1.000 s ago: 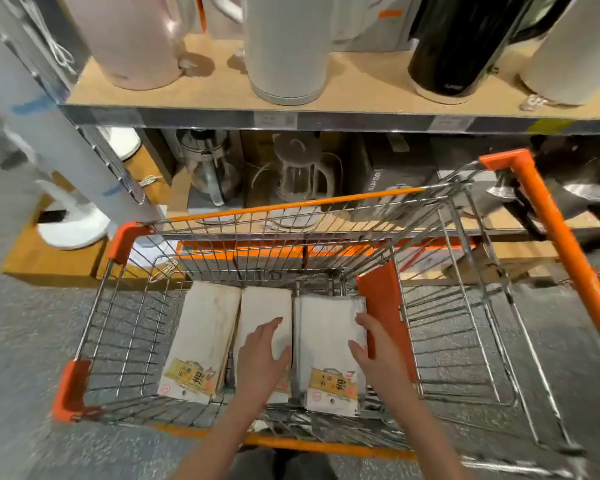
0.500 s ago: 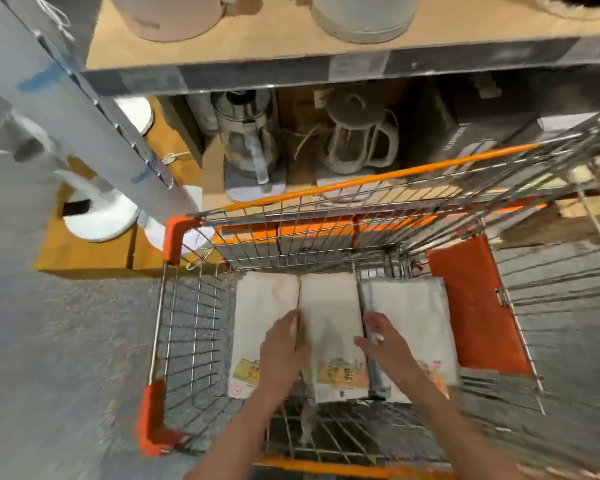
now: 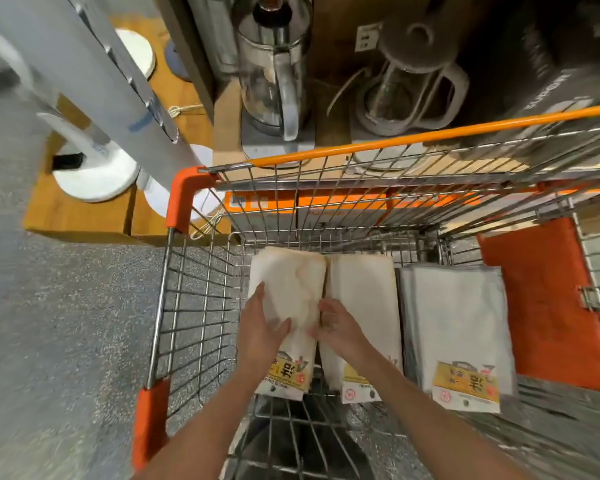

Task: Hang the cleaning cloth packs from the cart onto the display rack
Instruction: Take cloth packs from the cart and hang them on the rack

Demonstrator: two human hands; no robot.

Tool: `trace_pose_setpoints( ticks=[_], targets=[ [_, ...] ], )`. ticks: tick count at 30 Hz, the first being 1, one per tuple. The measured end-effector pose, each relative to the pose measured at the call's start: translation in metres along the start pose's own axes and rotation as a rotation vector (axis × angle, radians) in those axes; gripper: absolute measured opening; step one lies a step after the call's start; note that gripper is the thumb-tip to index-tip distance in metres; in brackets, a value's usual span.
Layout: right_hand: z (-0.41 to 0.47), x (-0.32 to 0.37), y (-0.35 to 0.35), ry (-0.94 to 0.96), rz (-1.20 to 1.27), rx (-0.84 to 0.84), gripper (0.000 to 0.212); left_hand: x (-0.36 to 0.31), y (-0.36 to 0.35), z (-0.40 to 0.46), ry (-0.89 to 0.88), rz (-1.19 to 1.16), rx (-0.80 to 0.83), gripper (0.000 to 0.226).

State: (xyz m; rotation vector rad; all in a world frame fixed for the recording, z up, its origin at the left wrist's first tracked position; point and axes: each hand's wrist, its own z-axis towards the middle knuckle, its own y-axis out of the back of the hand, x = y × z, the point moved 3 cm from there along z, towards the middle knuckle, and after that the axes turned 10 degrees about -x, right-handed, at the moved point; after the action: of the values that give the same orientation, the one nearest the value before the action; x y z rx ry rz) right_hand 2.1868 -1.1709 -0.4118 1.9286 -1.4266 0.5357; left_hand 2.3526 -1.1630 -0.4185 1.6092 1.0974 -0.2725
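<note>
Floor [image 3: 66, 323]: grey speckled surface at far left, beneath my cart.
White round bases [image 3: 94, 174]: standing on a low wooden platform, beyond the cart's left corner.
Cart [image 3: 160, 306]: wire basket with orange corner guards and an orange front rail; an orange flap lies at its right end.
Left pack [image 3: 288, 306]: cream cleaning cloth pack lying flat in the cart, yellow label toward me, just beside the middle pack.
My left hand [image 3: 262, 336]: fingers along the left edge of the left pack, thumb laid across its face; grasping that pack.
My right hand [image 3: 336, 332]: fingers curled into the seam between the left and middle packs, pressing the left pack's right edge.
Middle pack [image 3: 364, 292]: flat in the cart, partly covered by my right wrist.
Right pack [image 3: 458, 327]: paler stack, flat, untouched, near the orange flap.
Glass kettles [image 3: 274, 74]: two on the low shelf behind the cart's front rail.
</note>
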Motion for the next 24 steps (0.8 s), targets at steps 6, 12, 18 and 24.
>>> trace_pose_setpoints(
  ticks=[6, 12, 18, 24],
  targets=[
    [0.022, -0.018, -0.025, -0.015, 0.051, -0.085, 0.081, 0.025, -0.002, 0.014, 0.136, -0.101, -0.105, 0.091],
    [0.029, -0.030, -0.035, 0.009, -0.006, -0.144, 0.096, 0.043, -0.009, 0.016, 0.324, -0.301, -0.028, 0.098],
    [0.033, -0.040, -0.037, -0.103, 0.072, -0.080, 0.092, 0.043, -0.018, 0.012, 0.317, -0.277, 0.092, 0.101],
    [0.034, -0.046, -0.037, -0.155, 0.122, -0.005, 0.087, 0.046, -0.016, 0.012, 0.365, -0.310, 0.131, 0.103]
  ],
)
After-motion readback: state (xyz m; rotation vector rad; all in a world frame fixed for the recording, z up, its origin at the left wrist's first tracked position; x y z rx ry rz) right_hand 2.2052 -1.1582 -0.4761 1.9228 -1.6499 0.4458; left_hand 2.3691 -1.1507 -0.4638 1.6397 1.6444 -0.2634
